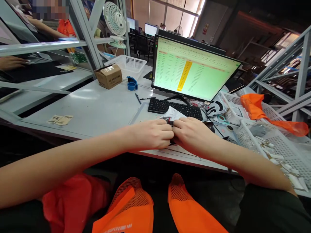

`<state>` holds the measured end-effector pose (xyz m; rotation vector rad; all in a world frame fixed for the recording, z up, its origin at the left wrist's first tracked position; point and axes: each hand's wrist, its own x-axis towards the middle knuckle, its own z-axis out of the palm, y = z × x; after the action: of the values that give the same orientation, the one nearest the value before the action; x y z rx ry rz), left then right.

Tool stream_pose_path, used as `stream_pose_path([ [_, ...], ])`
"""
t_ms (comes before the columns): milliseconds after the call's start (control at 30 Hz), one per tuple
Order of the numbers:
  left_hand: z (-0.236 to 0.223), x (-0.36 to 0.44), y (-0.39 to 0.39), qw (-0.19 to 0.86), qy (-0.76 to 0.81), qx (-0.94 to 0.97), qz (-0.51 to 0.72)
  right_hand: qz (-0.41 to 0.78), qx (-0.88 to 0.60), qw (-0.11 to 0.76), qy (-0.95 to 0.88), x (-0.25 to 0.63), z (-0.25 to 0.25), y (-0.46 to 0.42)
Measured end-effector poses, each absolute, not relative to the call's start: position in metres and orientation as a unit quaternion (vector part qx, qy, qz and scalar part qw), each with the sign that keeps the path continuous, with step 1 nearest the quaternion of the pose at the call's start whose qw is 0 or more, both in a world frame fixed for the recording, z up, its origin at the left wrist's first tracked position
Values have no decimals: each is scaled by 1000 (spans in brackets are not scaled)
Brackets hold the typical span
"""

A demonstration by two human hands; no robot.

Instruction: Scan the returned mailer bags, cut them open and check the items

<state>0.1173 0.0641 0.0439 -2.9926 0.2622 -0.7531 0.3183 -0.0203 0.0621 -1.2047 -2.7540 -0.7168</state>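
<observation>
My left hand and my right hand meet over the desk's front edge, knuckles almost touching. Both have their fingers curled closed on a crumpled white plastic packet. Its white part sticks up beyond my fingers, in front of the black keyboard. Between the hands a small dark part with a bit of red shows; most of what lies in my grip is hidden by the fingers.
A monitor stands behind the keyboard. To the left are a cardboard box, a blue round-lidded container, pens and paper tags. White baskets line the right, one holding small white items. Another person's hand is at far left.
</observation>
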Motion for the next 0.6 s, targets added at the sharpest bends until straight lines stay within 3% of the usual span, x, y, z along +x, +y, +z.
stream_pose_path([
  [133,38,119,79,3,72,-970,-230,-221,-387,6,-895,326,57,-5],
  [433,-17,105,92,130,16,-941,-313,-146,-362,45,-919,348,52,-4],
  [600,-71,115,91,18,-60,-947,-315,-121,-364,57,-922,349,50,-6],
])
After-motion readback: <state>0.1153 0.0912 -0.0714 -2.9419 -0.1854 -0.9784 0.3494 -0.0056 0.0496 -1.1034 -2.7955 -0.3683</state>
